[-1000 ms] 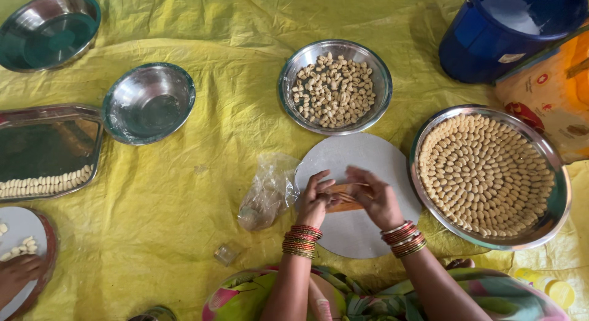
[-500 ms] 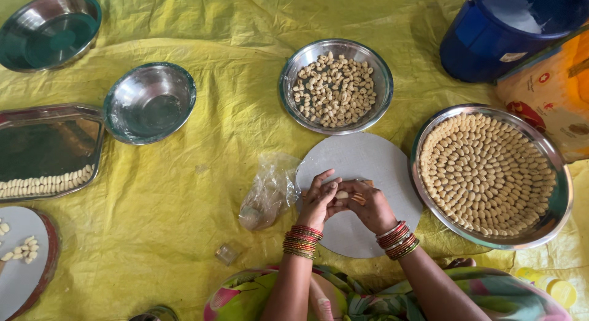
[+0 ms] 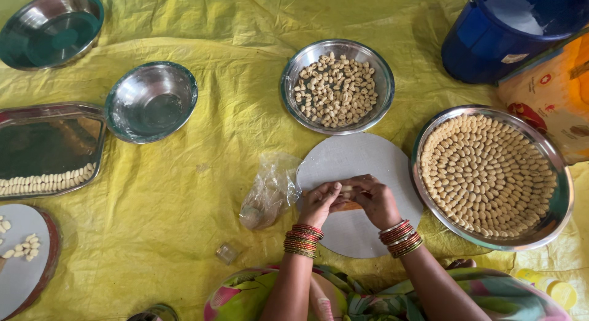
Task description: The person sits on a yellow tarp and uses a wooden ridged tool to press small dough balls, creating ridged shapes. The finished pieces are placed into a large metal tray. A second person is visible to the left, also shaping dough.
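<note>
Both hands are bunched together right over the round grey board [image 3: 356, 167], fingertips meeting in the middle. The left hand [image 3: 319, 203] and the right hand [image 3: 375, 200] are both curled in, pinching a small pale piece of dough [image 3: 347, 189] between thumbs and fingers. It's mostly covered by the fingers, so I can't really tell its shape, just a light bit peeking out on top and something orange-brown showing underneath the right fingers. Both wrists have stacks of red and gold bangles [image 3: 302, 240]. Just left of the left fingers there's a crumpled clear plastic bag [image 3: 270, 189] lying on the yellow cloth [image 3: 215, 143], touching the board's edge or close to it. Straight ahead of the fingertips, past the far rim of the board, sits a steel bowl [image 3: 294, 103] full of loose little pale shaped pieces. To the right of the right hand, just beside the board, is a big steel plate [image 3: 555, 220] with the same kind of pieces laid out in neat rings, nearly full. Way off to the left of the fingers: an empty steel bowl [image 3: 151, 101], a rectangular steel tray [image 3: 49, 146] with one row of pieces along its near edge, and another round board [image 3: 18, 278] with a few pieces on it. A blue bucket [image 3: 485, 42] sits far up and right, well apart from the hands.
</note>
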